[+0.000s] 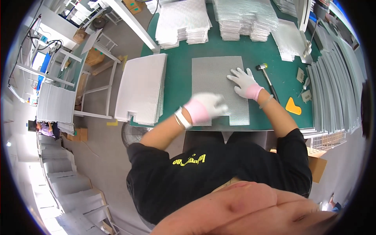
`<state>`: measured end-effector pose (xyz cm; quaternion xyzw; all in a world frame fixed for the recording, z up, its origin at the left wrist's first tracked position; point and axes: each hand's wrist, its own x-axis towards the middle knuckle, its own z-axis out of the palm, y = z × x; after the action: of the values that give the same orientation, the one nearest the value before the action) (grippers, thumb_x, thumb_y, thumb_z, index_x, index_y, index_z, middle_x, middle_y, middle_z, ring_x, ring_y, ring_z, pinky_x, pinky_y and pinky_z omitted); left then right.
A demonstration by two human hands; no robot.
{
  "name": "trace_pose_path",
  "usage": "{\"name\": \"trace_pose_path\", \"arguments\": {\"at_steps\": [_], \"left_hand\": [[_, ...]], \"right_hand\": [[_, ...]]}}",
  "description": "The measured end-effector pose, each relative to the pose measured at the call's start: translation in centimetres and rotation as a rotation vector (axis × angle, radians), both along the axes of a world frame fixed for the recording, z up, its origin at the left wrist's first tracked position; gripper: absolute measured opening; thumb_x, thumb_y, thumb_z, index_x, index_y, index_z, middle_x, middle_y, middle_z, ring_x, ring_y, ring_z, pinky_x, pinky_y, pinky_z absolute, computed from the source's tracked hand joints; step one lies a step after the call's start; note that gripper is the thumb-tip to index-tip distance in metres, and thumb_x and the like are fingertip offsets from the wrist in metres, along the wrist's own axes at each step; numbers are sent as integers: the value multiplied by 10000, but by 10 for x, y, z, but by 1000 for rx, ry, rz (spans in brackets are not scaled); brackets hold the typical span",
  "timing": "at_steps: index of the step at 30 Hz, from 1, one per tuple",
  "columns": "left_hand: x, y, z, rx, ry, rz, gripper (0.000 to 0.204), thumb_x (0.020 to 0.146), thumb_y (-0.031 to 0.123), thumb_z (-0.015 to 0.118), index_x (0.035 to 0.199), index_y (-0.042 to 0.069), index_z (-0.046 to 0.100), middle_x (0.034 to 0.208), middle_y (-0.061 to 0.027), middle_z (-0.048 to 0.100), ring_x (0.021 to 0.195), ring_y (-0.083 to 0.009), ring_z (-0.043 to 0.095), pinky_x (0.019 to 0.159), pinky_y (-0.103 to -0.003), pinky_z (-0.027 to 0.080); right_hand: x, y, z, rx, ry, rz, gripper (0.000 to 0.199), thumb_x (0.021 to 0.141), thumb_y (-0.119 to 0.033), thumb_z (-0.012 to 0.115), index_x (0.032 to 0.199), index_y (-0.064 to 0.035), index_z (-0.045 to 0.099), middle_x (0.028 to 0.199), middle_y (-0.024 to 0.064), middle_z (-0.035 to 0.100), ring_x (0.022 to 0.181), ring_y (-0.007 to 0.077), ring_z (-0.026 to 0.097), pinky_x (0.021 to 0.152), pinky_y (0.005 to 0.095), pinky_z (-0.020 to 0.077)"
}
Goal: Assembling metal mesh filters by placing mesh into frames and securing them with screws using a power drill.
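A grey mesh-patterned sheet [211, 74] with a notch in its near edge lies flat on the green work table [178, 90] in front of me. My right hand [246, 84], in a white glove with a pink cuff, rests on the sheet's right side, its fingers spread and nothing in them. Over the sheet's near left part is my left hand [207, 106], gloved the same way. Motion smears its fingers, and whether it touches the sheet I cannot tell. A hammer [268, 80] with a dark handle lies to the right of the sheet.
White notched sheets are stacked [141, 86] at the left table edge. Two clear-looking sheet stacks, one at far left [182, 21] and one at far centre [244, 17], stand beyond. Rightward lie a yellow scraper [293, 106], a screwdriver [305, 85] and many upright grey panels [333, 82].
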<state>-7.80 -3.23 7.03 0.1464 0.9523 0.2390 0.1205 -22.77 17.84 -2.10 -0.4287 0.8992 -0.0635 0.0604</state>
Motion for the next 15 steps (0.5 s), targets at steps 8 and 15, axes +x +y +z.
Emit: {"name": "trace_pose_path", "arguments": {"at_steps": [8,15], "left_hand": [[-212,-216,1,-193,637,707,766,862,515,628,1360,-58,527,1376,-304,534,1305,-420,503,1118,-424,389],[-285,-253,-15,-14,207,926,875,806,559,639,1422,-41,479,1412,-287,525,1309,-405,522,1102,-431,419]], "right_hand": [[-119,-170,57,-748,148,-24,393,913,-287,530,1219,-68,644,1291,203,585,1193,406,551,1018,500,452],[-159,-233,82,-512,125,-575,328,958,-224,448,1151,-48,647,1205,226,606,1053,408,614,946,501,492]]}}
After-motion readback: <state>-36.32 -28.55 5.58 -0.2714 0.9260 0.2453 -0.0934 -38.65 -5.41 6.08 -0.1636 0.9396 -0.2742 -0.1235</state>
